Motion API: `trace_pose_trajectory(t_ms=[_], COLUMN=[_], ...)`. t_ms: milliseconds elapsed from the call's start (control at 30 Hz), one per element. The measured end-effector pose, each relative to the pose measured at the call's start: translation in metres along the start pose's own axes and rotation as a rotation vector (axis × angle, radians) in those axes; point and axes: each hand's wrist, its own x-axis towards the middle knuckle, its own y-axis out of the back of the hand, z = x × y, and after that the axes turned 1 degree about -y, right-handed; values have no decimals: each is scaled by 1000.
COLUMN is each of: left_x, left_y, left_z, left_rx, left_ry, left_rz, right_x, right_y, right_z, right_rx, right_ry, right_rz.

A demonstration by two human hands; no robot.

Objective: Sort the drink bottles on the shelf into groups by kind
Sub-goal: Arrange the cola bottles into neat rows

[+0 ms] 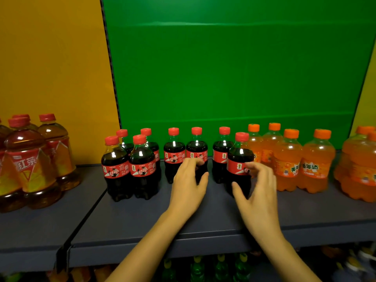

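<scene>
The near cola bottle (239, 157) stands upright on the shelf (142, 216), just left of the right hand (258, 192), which is spread wide and empty. The left hand (189, 186) curls against a farther cola bottle (197, 149); whether it grips is unclear.

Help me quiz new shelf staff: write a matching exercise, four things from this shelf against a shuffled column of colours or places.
Column one
1. cola bottles
2. orange soda bottles
3. tea bottles
4. back panel behind the cola

Column two
A. green
B. far left, before the yellow panel
C. orange caps, on the right
D. dark drink, in the middle

Pairs: 1-D, 2-C, 3-B, 4-A
</scene>
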Motion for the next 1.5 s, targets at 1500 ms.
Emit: trace_pose_trajectory(t_ms=[1500], left_x=[-4], left_y=[2], left_z=[5], left_rx=[-100], left_ry=[227], left_rz=[-72], right_x=[20], right_y=[6], right_z=[39], right_rx=[270], right_ry=[-339], right_rz=[-323])
